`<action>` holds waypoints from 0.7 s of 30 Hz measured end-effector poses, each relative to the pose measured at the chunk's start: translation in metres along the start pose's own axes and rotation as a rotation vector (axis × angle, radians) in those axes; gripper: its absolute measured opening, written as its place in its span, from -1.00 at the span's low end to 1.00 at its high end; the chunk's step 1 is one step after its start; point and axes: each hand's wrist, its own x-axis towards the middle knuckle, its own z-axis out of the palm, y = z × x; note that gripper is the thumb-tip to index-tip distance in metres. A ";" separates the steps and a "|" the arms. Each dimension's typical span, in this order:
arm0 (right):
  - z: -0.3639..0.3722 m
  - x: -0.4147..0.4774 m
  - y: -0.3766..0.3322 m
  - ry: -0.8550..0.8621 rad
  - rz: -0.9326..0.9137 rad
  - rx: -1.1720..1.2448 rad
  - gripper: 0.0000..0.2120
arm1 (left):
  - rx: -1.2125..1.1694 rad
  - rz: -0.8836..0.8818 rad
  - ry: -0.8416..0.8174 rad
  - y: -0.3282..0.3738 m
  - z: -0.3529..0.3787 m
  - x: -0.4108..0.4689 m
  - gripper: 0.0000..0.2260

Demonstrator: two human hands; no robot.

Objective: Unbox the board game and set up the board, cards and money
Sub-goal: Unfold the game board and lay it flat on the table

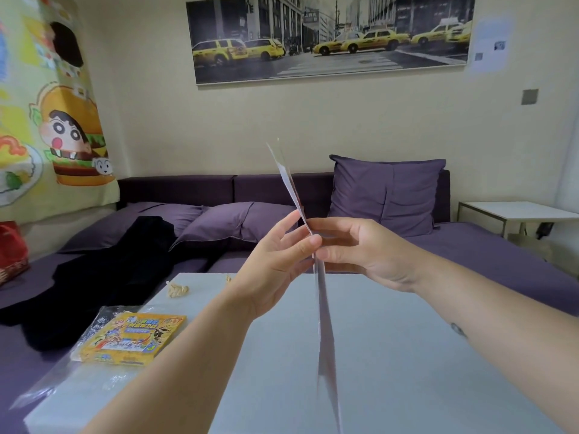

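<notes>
A thin folded white sheet, probably the game board (324,333), stands edge-on to me above the white table (391,355). My left hand (275,261) pinches it from the left at mid-height. My right hand (357,249) pinches the same spot from the right, thumb in front. The sheet's printed faces are hidden from this angle. The yellow game box (134,338) lies flat on the table's left side, partly on clear plastic wrapping (72,386).
A crumpled scrap (177,290) and a smaller bit (228,278) lie near the table's far edge. Behind is a purple sofa with pillows (387,192) and a dark garment (103,277). A white side table (517,211) stands far right.
</notes>
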 end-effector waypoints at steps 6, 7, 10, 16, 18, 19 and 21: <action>0.003 0.006 -0.004 0.014 0.019 -0.028 -0.62 | 0.029 -0.047 0.010 0.003 0.001 0.000 -0.76; 0.003 0.007 -0.003 0.047 0.020 -0.053 -0.61 | 0.021 -0.057 0.027 0.003 0.003 -0.001 -0.79; 0.003 0.010 0.003 0.230 -0.016 -0.386 -0.60 | -0.039 -0.095 0.158 -0.006 0.003 0.000 -0.67; -0.021 0.008 0.013 0.515 0.065 -0.722 -0.64 | 0.311 -0.211 0.538 -0.052 -0.040 -0.001 -0.63; -0.030 0.008 0.018 0.636 0.117 -0.642 -0.64 | 0.526 -0.373 0.626 -0.062 -0.049 -0.005 -0.33; -0.033 0.008 0.021 0.696 0.137 -0.576 -0.62 | 0.690 -0.423 0.630 -0.066 -0.050 -0.007 -0.23; -0.038 0.011 0.028 0.802 0.154 -0.469 -0.57 | 0.923 -0.356 0.537 -0.066 -0.045 -0.010 -0.25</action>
